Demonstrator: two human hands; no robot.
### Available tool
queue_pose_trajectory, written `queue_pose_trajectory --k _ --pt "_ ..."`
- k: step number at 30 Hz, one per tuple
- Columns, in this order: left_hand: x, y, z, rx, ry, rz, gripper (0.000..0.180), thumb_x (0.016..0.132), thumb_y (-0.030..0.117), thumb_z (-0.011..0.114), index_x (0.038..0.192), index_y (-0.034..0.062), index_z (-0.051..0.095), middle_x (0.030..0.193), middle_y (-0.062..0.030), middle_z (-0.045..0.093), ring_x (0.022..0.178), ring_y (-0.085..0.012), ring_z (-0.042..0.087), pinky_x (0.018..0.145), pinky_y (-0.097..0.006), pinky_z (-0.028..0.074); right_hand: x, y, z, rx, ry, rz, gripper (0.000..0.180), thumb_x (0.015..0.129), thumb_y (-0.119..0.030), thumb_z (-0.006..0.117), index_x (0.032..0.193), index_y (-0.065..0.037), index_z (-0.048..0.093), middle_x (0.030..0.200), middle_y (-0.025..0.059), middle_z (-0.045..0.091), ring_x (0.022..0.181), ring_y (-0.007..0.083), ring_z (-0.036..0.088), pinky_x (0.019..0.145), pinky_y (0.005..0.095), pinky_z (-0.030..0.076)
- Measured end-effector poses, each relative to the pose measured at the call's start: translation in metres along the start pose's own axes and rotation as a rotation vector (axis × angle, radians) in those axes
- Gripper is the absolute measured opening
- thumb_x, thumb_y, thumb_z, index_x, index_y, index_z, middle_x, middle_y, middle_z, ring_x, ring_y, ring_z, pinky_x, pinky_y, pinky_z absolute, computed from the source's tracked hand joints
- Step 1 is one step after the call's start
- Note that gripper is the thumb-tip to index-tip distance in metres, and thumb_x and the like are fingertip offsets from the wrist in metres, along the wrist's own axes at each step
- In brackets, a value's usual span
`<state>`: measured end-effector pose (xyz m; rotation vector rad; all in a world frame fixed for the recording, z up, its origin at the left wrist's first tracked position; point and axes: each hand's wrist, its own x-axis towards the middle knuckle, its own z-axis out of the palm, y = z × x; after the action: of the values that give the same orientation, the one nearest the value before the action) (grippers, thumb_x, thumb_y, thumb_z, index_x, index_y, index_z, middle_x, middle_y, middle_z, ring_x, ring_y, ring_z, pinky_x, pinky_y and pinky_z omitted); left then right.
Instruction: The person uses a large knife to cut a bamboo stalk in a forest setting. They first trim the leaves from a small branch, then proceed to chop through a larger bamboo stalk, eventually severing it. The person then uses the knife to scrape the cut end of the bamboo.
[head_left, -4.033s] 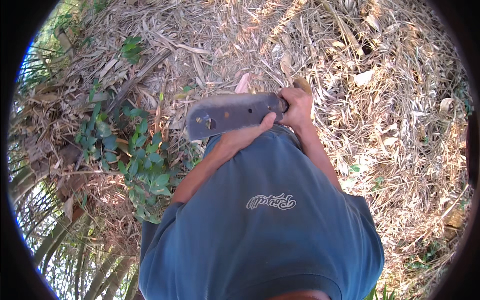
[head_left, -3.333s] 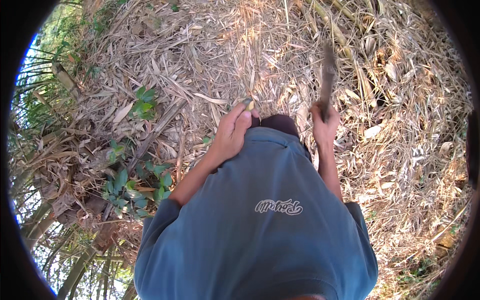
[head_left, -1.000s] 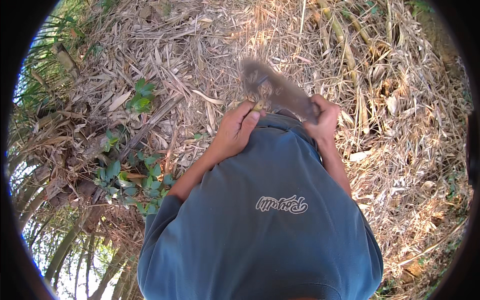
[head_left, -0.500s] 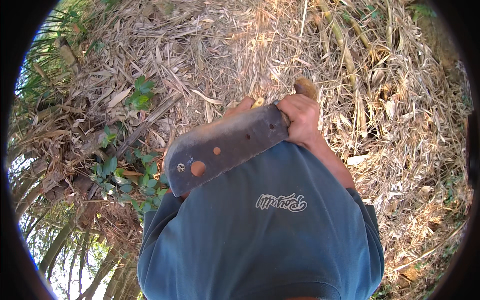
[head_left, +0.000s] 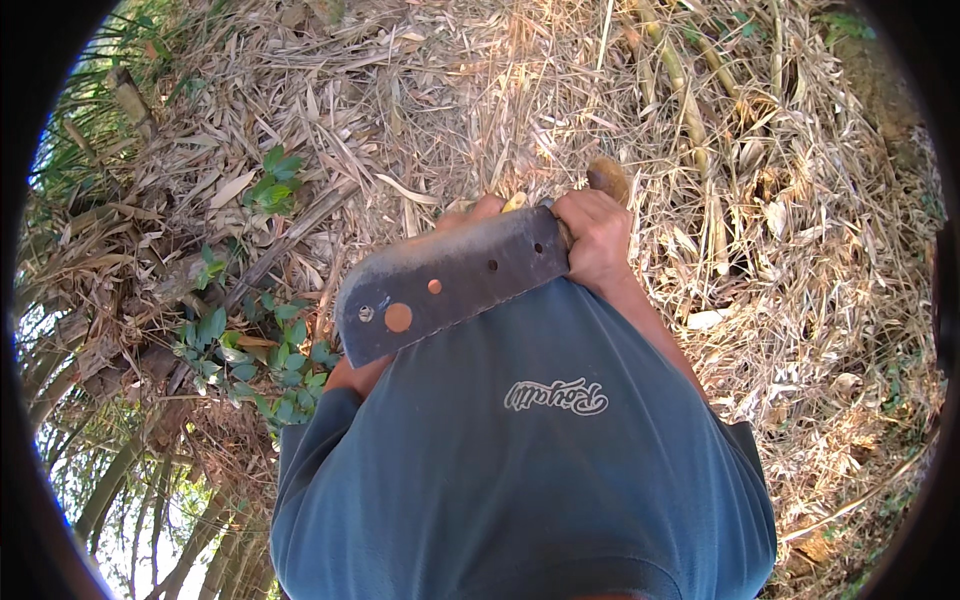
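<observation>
My right hand [head_left: 592, 228] is wrapped round the brown wooden handle [head_left: 608, 180] of a broad, dark cleaver-like knife. Its wide steel blade [head_left: 460, 275] has several round holes and slants down to the left across my chest. Behind the blade, my left hand [head_left: 468, 214] shows only in part, its fingers bent. Next to those fingers pokes the cut end of a pale yellow stick [head_left: 514, 202], seemingly in their grip; the rest of it is hidden by the blade. Bare left forearm [head_left: 362, 374] shows below the blade's far end.
Dry leaves and straw [head_left: 420, 120] cover the ground. Green leafy shoots [head_left: 270, 185] grow on the left, with more plants [head_left: 245, 350] near my left elbow. Bamboo stalks [head_left: 690, 120] lie or lean at the upper right. Curved stems stand at the lower left.
The blade's wide end has risen slightly, and more of my left forearm shows below it. My right hand has shifted a little left, still on the handle.
</observation>
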<state>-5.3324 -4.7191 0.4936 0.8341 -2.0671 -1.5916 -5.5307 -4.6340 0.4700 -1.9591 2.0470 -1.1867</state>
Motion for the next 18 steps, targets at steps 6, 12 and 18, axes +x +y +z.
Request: queue_pose_trajectory --k 6,12,18 --pt "-0.005 0.002 -0.003 0.048 -0.008 0.012 0.023 0.098 0.022 0.05 0.088 0.0017 0.054 0.064 -0.0065 0.047 0.058 -0.0135 0.045 0.054 -0.031 0.037 -0.023 0.013 0.005 -0.031 -0.048 0.168 0.012 0.072 -0.017 0.065 0.067 -0.008 0.059 0.062 0.0097 0.057 0.06 0.0296 0.06 0.062 0.0396 0.048" --pt "-0.012 0.004 -0.009 0.095 -0.027 0.056 0.024 0.098 0.022 0.051 0.087 0.0015 0.054 0.064 -0.0074 0.047 0.058 -0.0142 0.045 0.054 -0.032 0.037 -0.025 0.065 0.005 -0.188 0.089 0.543 0.022 0.08 -0.025 0.063 0.07 -0.005 0.067 0.058 0.013 0.06 0.054 0.0309 0.061 0.063 0.0413 0.052" --pt "-0.015 0.003 -0.016 -0.021 0.153 -0.054 0.035 0.1 0.034 0.046 0.103 0.0004 0.058 0.08 -0.0147 0.06 0.074 -0.0287 0.059 0.073 -0.038 0.049 -0.047 0.119 -0.049 -0.471 -0.005 1.32 0.046 0.08 -0.04 0.067 0.081 0.006 0.071 0.068 0.0196 0.067 0.059 0.0271 0.064 0.058 0.0412 0.049"
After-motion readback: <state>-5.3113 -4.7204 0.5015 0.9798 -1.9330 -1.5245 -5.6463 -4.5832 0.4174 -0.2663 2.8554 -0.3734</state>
